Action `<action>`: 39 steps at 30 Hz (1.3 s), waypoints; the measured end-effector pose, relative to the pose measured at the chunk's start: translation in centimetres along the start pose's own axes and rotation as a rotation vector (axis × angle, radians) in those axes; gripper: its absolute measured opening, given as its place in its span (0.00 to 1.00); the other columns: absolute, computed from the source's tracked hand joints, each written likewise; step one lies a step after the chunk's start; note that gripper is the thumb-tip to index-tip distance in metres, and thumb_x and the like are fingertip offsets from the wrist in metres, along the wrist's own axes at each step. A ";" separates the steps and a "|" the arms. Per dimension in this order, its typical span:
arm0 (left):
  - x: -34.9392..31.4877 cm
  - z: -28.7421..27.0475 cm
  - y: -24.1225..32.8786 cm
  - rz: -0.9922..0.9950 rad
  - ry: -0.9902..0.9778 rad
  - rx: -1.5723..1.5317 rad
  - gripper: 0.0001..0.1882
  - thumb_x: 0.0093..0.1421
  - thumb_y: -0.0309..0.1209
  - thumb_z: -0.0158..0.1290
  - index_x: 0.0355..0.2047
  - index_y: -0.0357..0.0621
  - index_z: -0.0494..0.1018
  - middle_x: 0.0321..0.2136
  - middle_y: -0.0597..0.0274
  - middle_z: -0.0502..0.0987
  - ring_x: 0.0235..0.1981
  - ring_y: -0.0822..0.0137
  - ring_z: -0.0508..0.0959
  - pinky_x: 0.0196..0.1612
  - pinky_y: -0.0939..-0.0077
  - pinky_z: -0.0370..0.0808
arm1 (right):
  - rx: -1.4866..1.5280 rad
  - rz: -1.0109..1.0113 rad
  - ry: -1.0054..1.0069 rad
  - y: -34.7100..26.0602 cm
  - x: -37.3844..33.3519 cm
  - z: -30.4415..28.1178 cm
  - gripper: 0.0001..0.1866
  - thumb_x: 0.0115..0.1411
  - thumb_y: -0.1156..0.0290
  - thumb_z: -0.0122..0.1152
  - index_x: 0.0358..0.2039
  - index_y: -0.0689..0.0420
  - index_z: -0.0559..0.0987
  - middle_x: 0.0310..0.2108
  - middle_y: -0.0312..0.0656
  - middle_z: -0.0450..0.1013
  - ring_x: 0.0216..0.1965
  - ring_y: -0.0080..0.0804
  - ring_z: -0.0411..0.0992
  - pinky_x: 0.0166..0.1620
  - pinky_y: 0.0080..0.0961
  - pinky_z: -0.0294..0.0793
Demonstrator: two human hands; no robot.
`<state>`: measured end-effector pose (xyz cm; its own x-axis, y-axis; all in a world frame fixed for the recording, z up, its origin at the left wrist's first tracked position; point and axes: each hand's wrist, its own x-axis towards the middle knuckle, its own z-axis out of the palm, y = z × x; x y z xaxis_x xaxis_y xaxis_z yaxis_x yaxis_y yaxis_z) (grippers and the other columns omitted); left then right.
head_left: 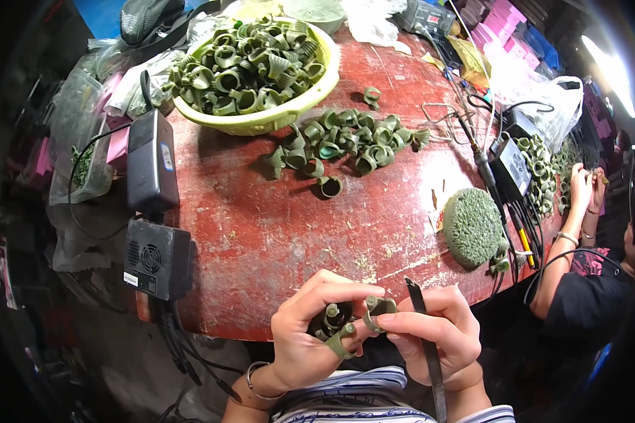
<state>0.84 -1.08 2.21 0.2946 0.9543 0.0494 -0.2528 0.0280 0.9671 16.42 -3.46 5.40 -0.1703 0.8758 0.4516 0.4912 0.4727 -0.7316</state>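
My left hand (300,335) is closed around several green rings, above the near edge of the table. Some rings sit in the palm, one green ring (342,342) lies by the fingers, and another ring (379,308) is held up at the fingertips. My right hand (441,335) grips a long dark flat blade (430,352), its tip pointing up and away from me. The right thumb and fingertips also touch the raised ring. A loose group of similar rings (353,137) lies on the red table (275,247) ahead.
A yellow-green basket (261,125) heaped with rings stands far left. Black power boxes (159,257) with cables sit at the left edge. To the right are a round rough green block (473,227), a corded pen tool (483,166) and a co-worker (585,282) with more rings nearby.
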 end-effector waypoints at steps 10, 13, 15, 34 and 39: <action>0.5 -3.2 -0.8 -0.205 0.066 -0.618 0.19 0.54 0.25 0.52 0.47 0.36 0.63 0.41 0.52 0.69 0.30 0.71 0.75 0.20 0.85 0.72 | -0.246 0.017 0.017 4.3 6.5 3.7 0.12 0.49 0.81 0.57 0.37 0.60 0.75 0.26 0.45 0.66 0.23 0.38 0.67 0.26 0.27 0.67; 1.0 -3.7 -1.0 -0.213 -0.055 -0.881 0.26 0.55 0.28 0.50 0.53 0.37 0.57 0.46 0.50 0.67 0.38 0.64 0.76 0.24 0.83 0.74 | -0.453 0.048 -0.021 5.8 8.0 4.8 0.12 0.49 0.77 0.59 0.36 0.61 0.73 0.27 0.47 0.64 0.23 0.45 0.66 0.28 0.33 0.66; 0.8 -4.0 -1.2 -0.197 -0.046 -0.863 0.23 0.56 0.30 0.51 0.50 0.37 0.60 0.46 0.52 0.68 0.38 0.64 0.76 0.24 0.82 0.74 | -0.504 0.013 -0.054 6.5 8.0 5.5 0.08 0.48 0.77 0.61 0.31 0.61 0.75 0.24 0.46 0.64 0.23 0.41 0.66 0.26 0.30 0.65; -1.0 -2.0 -0.3 0.050 0.074 -0.131 0.17 0.46 0.21 0.60 0.38 0.34 0.72 0.29 0.60 0.69 0.22 0.77 0.73 0.20 0.86 0.71 | 0.402 0.458 0.028 -0.9 1.2 1.6 0.11 0.50 0.81 0.58 0.37 0.66 0.75 0.26 0.41 0.71 0.26 0.20 0.69 0.26 0.13 0.67; -0.8 -1.4 0.5 -0.032 0.033 -0.188 0.17 0.44 0.20 0.61 0.37 0.34 0.73 0.29 0.61 0.70 0.22 0.78 0.72 0.20 0.87 0.69 | 0.547 0.406 0.083 -2.2 -0.1 -0.2 0.15 0.55 0.74 0.55 0.43 0.67 0.73 0.24 0.47 0.75 0.24 0.29 0.75 0.27 0.19 0.74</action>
<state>-0.78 -1.39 2.33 0.2762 0.9611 0.0081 -0.4127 0.1110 0.9041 15.52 -4.66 7.06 0.0124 0.9940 0.1089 -0.0033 0.1089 -0.9940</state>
